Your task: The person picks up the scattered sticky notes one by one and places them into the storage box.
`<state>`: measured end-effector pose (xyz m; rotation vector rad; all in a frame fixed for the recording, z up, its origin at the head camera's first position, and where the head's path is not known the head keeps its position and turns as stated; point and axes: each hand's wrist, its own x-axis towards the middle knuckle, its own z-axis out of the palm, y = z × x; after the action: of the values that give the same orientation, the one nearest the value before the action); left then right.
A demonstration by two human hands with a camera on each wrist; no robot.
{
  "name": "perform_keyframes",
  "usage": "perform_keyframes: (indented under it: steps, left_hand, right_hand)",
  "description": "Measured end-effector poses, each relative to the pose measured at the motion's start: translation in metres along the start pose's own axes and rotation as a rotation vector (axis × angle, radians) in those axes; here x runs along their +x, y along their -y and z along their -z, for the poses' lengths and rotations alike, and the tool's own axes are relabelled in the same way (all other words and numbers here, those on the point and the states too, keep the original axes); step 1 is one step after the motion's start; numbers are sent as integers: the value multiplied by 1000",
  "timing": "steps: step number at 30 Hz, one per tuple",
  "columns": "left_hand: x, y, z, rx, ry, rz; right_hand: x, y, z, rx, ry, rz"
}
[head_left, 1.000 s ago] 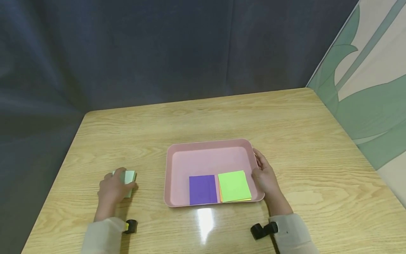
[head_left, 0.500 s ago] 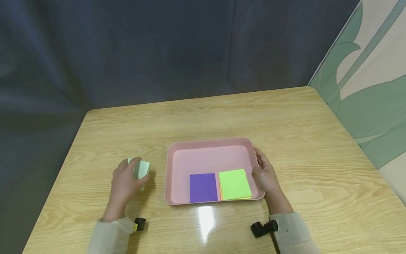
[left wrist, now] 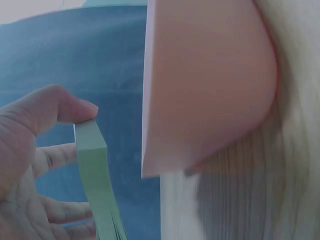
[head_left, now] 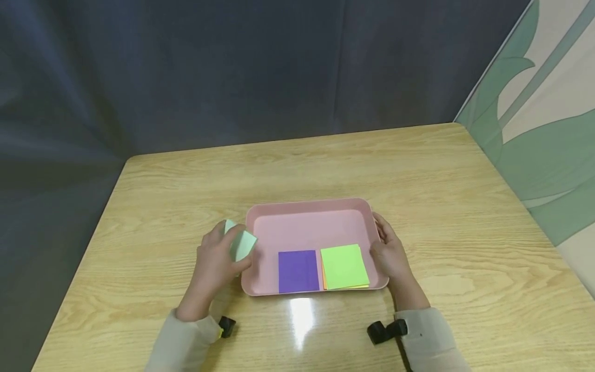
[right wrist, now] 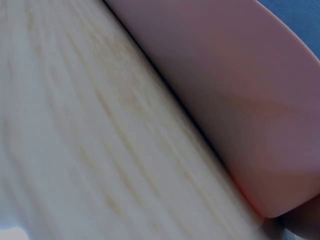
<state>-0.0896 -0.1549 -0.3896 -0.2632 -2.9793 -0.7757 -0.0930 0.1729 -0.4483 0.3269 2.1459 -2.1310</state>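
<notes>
A pink tray (head_left: 302,227) lies in the middle of the wooden table (head_left: 418,170). Inside it, near the front, a purple paper pad (head_left: 298,270) lies beside a green pad (head_left: 344,265) that rests on orange and yellow sheets. My left hand (head_left: 218,261) holds a pale green pad (head_left: 238,242) lifted off the table, right at the tray's left rim. The left wrist view shows that pale green pad (left wrist: 97,185) pinched edge-on between thumb and fingers, next to the tray's outer wall (left wrist: 200,85). My right hand (head_left: 388,253) rests against the tray's right rim with its fingers laid along it.
A dark curtain hangs behind the table. A patterned green and cream wall (head_left: 534,119) stands on the right. The table's far edge and left edge are in view, with bare wood around the tray. The right wrist view shows only the tray's outer wall (right wrist: 240,100) and tabletop.
My left hand lifted the pale green pad from the table at the left and carried it right, up to the tray's left rim. My right hand stayed on the tray's right rim.
</notes>
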Motion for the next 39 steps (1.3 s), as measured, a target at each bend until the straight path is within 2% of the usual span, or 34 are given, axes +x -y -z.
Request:
perform_keyframes:
  steps: [4, 8, 15, 21, 25, 30, 36, 39]
  left_hand:
    - [2, -8, -8, 0, 1, -81]
    - [3, -15, -16, 1, 42, -167]
    - [5, -22, -28, 8, 207, -338]
    - [8, -24, -36, -16, 335, -443]
    - [11, -25, -40, -8, 405, -479]
    - [13, -26, -43, -9, 474, -474]
    - [15, -28, -45, 1, 505, -451]
    - [16, -29, -47, -29, 517, -437]
  right_hand:
    - [0, 1, 0, 17, 9, 7]
    - [1, 0, 1, 29, 8, 8]
    - [1, 0, 1, 29, 8, 14]
    - [1, -1, 1, 35, 13, 14]
    - [1, -2, 0, 44, 12, 15]
    - [1, -2, 0, 53, 11, 14]
    - [2, -3, 1, 51, 4, 16]
    - [2, -3, 2, 57, 3, 21]
